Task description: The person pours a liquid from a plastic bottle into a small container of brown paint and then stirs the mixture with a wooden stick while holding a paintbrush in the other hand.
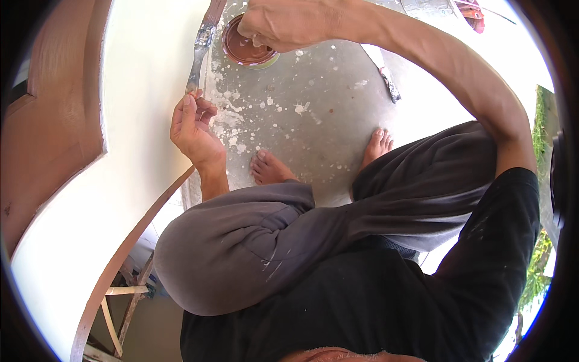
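Observation:
My left hand [196,130] is closed, its thumb and fingertips pinching the near end of a narrow, flat, grey paint-spattered strip [200,54]. The strip runs away from me along the foot of the white wall [145,78], beside a brown edge at its far end. Over an open can of brown paint [244,51], my right hand [286,25] is closed with its fingers bent down at the rim. What those fingers hold, if anything, is hidden behind the hand.
A flat tool with a paint-caked end [386,78] lies on the grey, paint-spotted floor [325,108]. My bare feet are on that floor, below my bent knees. A brown wooden panel [60,120] stands at left, and a wooden frame [126,308] at lower left.

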The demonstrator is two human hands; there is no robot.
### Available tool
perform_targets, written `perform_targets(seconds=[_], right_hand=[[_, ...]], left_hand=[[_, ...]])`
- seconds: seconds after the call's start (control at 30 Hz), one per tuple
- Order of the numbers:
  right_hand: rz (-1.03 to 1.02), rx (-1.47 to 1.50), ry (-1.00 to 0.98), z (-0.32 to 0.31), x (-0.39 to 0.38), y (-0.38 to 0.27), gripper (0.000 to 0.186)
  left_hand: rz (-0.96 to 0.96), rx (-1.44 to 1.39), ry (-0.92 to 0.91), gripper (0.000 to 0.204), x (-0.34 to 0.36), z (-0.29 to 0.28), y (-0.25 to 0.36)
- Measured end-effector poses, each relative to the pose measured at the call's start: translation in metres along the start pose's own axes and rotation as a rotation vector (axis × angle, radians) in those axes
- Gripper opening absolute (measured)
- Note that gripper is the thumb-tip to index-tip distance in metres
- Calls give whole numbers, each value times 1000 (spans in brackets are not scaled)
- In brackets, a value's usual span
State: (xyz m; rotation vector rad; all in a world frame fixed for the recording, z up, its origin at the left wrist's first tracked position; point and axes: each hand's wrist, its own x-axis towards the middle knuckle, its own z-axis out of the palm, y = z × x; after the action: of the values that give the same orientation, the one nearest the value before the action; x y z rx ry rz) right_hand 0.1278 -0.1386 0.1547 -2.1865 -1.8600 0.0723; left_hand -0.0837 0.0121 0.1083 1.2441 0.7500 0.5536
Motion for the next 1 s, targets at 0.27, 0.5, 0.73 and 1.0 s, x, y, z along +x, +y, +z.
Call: perform_targets(seconds=[0.27,0.5,0.73,1.0], right_hand=[[15,-9,-31,1,3,-1,11],[21,-18,-34,4,3,-1,11],[22,-23,-43,5,4,-2,12],[22,-13,-55,1,5,-3,12]], left_hand=[[4,-4,-21,21,3,0,-1],[4,-27,-36,21,3,-1,-3],[9,-48,4,21,2,-2,-3],[26,-40,-6,21,2,-2,0]])
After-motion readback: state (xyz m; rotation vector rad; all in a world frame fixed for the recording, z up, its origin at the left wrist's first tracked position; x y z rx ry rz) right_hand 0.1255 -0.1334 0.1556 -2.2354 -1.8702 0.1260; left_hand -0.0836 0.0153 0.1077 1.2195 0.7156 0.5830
